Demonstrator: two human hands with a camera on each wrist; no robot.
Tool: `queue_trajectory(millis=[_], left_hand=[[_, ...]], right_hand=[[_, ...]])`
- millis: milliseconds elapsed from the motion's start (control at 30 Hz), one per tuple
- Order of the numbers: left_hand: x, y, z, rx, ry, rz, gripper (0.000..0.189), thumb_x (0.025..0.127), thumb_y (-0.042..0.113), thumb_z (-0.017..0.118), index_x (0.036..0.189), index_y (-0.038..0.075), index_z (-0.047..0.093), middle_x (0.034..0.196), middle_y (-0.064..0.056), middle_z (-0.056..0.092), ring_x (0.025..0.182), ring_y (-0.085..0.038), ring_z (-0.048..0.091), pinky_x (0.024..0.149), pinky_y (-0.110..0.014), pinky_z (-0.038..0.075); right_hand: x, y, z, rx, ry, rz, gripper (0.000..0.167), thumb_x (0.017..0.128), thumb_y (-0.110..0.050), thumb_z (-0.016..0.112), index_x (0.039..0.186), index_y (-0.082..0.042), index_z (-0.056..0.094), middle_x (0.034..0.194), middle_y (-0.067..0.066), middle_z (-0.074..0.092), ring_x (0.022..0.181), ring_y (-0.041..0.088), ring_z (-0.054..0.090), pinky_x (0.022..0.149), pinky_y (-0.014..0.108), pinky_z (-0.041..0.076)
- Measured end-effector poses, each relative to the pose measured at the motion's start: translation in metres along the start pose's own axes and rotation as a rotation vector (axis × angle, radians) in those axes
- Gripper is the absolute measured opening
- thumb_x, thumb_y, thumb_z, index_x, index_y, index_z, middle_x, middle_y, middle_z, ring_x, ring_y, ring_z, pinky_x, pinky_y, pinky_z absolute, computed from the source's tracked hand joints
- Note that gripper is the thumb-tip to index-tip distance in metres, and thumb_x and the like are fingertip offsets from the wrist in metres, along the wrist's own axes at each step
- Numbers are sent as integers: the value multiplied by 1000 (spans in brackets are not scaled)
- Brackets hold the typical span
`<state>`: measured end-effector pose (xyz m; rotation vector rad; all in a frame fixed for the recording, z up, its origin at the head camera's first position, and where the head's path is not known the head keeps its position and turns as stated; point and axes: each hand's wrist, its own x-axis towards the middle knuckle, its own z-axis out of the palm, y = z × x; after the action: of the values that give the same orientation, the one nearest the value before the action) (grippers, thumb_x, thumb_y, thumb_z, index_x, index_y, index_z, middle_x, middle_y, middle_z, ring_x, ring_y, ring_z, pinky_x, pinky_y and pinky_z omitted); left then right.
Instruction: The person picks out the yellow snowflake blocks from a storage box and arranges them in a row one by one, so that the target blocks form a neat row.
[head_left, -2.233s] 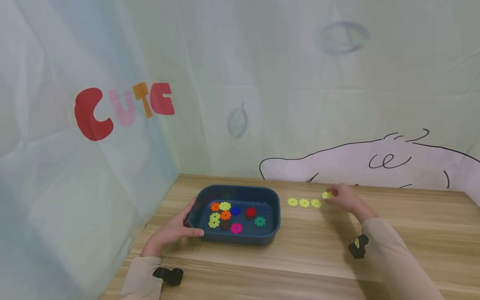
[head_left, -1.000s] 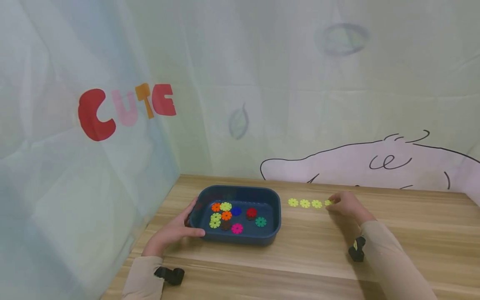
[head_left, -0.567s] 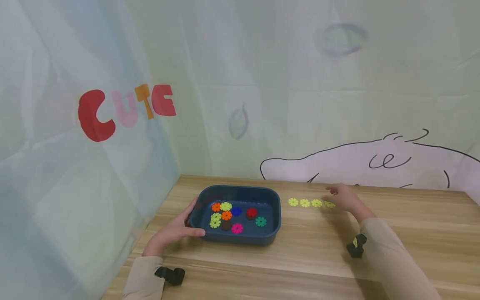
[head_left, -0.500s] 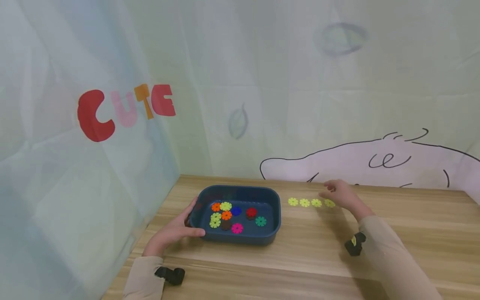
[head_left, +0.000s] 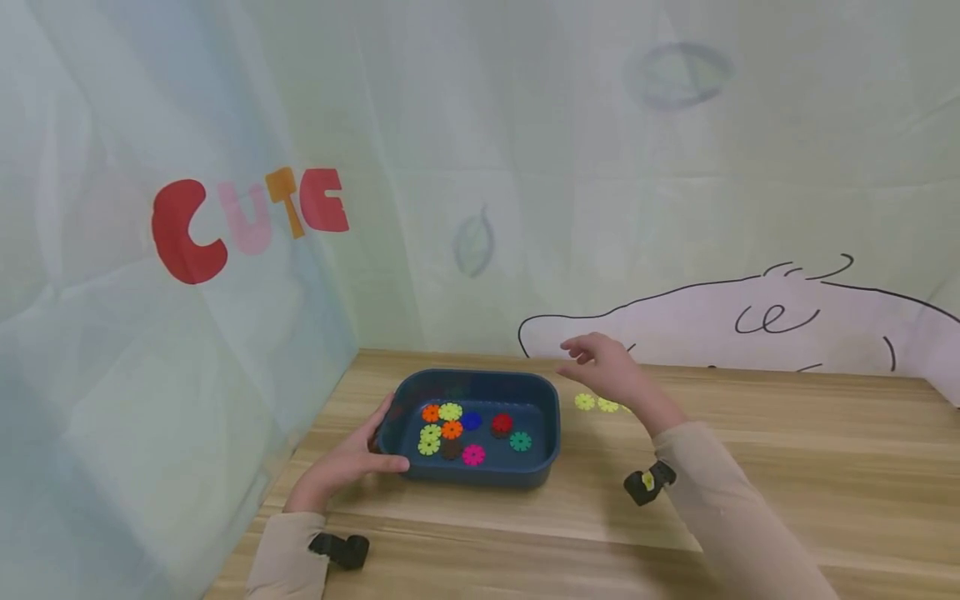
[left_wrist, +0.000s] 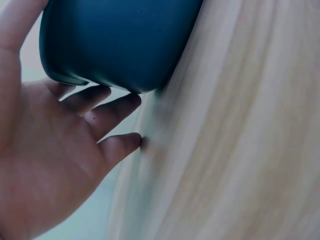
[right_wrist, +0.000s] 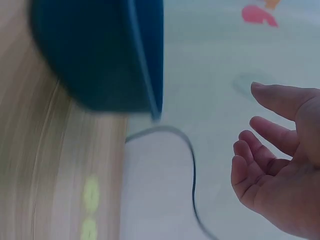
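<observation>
A dark blue plastic bin (head_left: 480, 477) stands on the table, holding several small notched snowflake discs, among them a pink disc (head_left: 473, 455) and a green disc (head_left: 520, 442). My left hand (head_left: 341, 467) holds the bin's left end, thumb along the front wall and fingers against the side; the left wrist view shows those fingers (left_wrist: 117, 112) at the bin. Raised beyond the bin's right rear corner, my right hand (head_left: 603, 367) has loosely bent fingers with nothing between them. Yellow discs (head_left: 585, 402) lie in a row under it, partly hidden by the hand and forearm.
The wood-grain table (head_left: 525, 542) reaches back to a pale fabric wall (head_left: 420, 250) with a drawn outline. Coloured letters (head_left: 187, 233) are on the left side wall. Each sleeve carries a black wrist camera (head_left: 648, 482).
My right hand set a fourth yellow disc at the row's right end, let go of it, then lifted and moved left toward the bin. My left hand and the bin stayed put.
</observation>
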<state>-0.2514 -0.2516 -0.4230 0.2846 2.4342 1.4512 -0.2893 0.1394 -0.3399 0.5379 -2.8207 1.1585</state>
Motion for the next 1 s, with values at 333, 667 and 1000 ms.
queue_trajectory(millis=[333, 667, 1000], left_hand=[[0, -1, 0, -2, -8, 14, 116, 78, 27, 80, 156, 17, -4, 161, -19, -3, 144, -43, 9, 113, -61, 12], [-1, 0, -1, 5, -24, 38, 113, 80, 27, 79, 156, 17, -4, 161, -18, 0, 145, -43, 7, 112, -62, 14], [-4, 4, -1, 19, -27, 29, 112, 80, 28, 78, 156, 18, -4, 161, -17, -1, 145, -43, 4, 112, -63, 14]], right_hand=[[12, -66, 57, 79, -71, -63, 40, 90, -25, 69, 124, -5, 63, 115, 11, 62, 104, 25, 58, 91, 41, 49], [19, -92, 115, 129, -167, -109, 39, 90, -23, 68, 123, -4, 63, 118, 12, 62, 105, 25, 57, 91, 39, 49], [28, -94, 153, 144, -134, -27, 39, 88, -21, 71, 121, -1, 65, 110, 12, 62, 98, 26, 58, 81, 33, 52]])
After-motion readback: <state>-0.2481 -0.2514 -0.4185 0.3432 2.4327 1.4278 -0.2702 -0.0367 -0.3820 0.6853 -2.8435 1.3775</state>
